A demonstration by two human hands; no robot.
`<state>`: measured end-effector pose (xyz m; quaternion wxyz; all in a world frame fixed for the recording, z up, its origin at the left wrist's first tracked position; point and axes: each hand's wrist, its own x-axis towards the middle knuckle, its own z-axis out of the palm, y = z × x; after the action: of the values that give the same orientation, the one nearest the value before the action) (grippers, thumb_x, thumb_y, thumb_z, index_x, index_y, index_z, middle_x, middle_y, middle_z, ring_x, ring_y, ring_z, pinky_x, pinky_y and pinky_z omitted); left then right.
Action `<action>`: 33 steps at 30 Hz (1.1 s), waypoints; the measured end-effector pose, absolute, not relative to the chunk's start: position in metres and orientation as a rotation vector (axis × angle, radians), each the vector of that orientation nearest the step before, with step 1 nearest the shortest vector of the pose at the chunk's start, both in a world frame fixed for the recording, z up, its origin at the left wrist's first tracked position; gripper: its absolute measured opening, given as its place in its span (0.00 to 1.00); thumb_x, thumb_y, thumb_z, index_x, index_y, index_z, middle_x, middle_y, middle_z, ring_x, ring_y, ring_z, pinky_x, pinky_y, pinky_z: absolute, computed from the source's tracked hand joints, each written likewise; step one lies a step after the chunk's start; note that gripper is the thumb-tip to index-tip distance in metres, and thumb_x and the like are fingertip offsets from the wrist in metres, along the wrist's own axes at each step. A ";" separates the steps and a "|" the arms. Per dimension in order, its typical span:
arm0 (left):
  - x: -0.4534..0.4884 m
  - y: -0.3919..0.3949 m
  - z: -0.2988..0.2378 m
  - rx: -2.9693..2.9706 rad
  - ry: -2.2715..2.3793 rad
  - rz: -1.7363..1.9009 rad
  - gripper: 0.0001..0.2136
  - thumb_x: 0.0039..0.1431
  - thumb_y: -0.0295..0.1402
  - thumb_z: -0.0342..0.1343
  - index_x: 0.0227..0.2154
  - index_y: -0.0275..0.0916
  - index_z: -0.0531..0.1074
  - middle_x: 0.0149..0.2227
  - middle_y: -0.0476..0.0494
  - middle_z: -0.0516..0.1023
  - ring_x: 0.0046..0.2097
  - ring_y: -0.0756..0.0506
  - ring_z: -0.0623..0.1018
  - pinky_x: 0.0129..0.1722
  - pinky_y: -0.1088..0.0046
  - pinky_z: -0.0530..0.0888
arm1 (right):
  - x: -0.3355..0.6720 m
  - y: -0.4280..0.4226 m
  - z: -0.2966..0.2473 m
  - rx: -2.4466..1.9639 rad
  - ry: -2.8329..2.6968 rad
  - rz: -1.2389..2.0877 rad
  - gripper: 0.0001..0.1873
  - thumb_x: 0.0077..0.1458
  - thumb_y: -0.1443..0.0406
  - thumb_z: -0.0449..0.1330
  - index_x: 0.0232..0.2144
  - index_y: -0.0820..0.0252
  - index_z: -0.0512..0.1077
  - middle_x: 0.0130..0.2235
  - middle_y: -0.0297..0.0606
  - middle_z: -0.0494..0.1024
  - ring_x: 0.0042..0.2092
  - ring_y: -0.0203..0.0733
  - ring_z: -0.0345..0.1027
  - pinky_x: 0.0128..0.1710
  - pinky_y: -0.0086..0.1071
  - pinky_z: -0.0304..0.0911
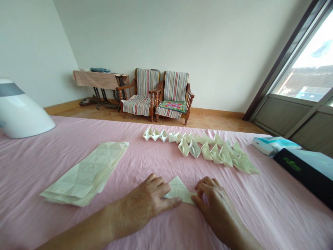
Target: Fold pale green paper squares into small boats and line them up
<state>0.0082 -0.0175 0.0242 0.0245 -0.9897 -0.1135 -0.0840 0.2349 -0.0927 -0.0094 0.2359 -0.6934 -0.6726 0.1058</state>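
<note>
A pale, creased sheet of paper, folded to a peak at the top, lies on the pink cloth between my hands. My left hand grips its left side, with the thumb stretched along the lower edge and the other fingers curled. At the right corner, my right hand pinches the paper between thumb and fingers. Beyond my hands stand several folded paper boats in uneven rows. To the left is a stack of creased paper sheets.
The pink cloth covers the wide surface in front of me. A white rounded appliance stands at far left. On the right are a black box and a white-and-teal packet. Two wooden armchairs stand by the wall.
</note>
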 end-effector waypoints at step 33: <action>-0.007 -0.018 0.016 -3.142 -0.484 -0.391 0.08 0.63 0.23 0.52 0.42 0.39 0.72 0.38 0.45 0.74 0.40 0.43 0.70 0.46 0.59 0.56 | 0.214 -0.121 -0.027 -1.738 -2.197 -0.498 0.05 0.58 0.64 0.57 0.36 0.53 0.73 0.37 0.41 0.78 0.34 0.46 0.70 0.31 0.38 0.59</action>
<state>-0.0067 -0.0184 0.0159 -0.0307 -0.9805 -0.1509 -0.1220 0.2136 -0.1211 -0.0267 0.1478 -0.6042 -0.7637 -0.1731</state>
